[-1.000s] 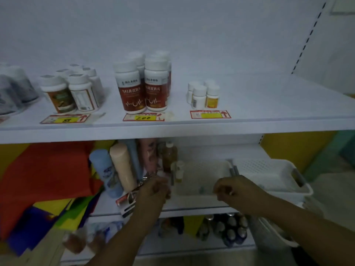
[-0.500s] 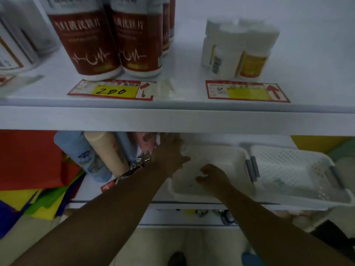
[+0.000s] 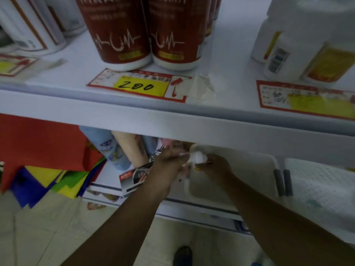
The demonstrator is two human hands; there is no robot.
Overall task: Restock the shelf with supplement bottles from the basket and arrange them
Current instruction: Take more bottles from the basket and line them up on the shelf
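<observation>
Above basket (image 3: pixel 249 169), fingers (image 3: pixel 177 157) pinching white bottle (image 3: pixel 198 158)

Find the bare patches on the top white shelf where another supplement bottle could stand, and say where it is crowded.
Widest bare patch on the white shelf: between the tall red-labelled bottles and the small yellow-labelled white bottles. Crowded: below, blue and beige tubes lie packed by the left hand at the corner of the white basket.

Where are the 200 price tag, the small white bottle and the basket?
200 price tag (image 3: pixel 141 86): head view, yellow patch.
small white bottle (image 3: pixel 197 158): head view, visible white part.
basket (image 3: pixel 249 173): head view, bare inside.
</observation>
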